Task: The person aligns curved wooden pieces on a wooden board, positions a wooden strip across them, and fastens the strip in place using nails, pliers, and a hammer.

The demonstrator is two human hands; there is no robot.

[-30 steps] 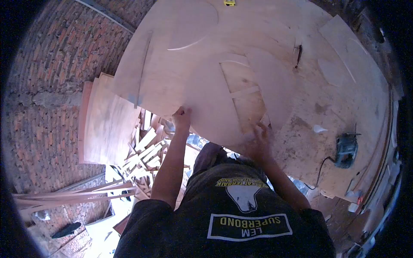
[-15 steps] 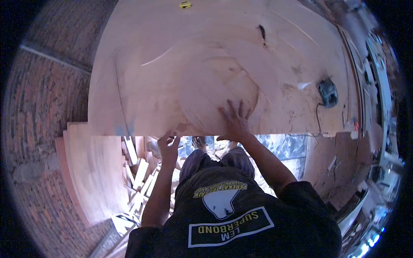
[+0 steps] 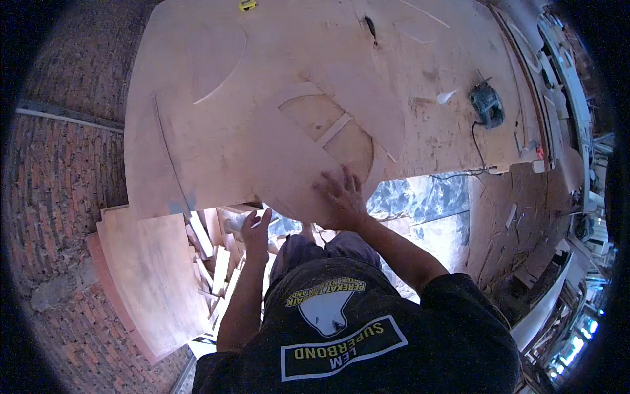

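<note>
A round, pale wooden panel (image 3: 285, 154) lies on the large wooden worktop (image 3: 184, 138), and its near edge overhangs the front. Within its outline is a darker brown area crossed by a narrow pale strip (image 3: 335, 130). My right hand (image 3: 341, 200) rests on the panel's near part, fingers spread and flat. Just off the worktop's front edge, left of the panel, my left hand (image 3: 254, 231) is raised with thumb and fingers closed together. A small whitish sliver shows at its fingertips; I cannot make out what it is.
A dark corded power tool (image 3: 485, 104) sits at the right, near a white scrap (image 3: 445, 97). A yellow tape measure (image 3: 247, 5) lies at the far edge. Curved sheets (image 3: 154, 276) lean by the brick wall (image 3: 56, 177). Wood offcuts (image 3: 223, 269) are piled below.
The round panel has slid toward me, past the worktop's front edge, with my right hand on it. My left hand has dropped slightly away from the edge. The view has shifted a little.
</note>
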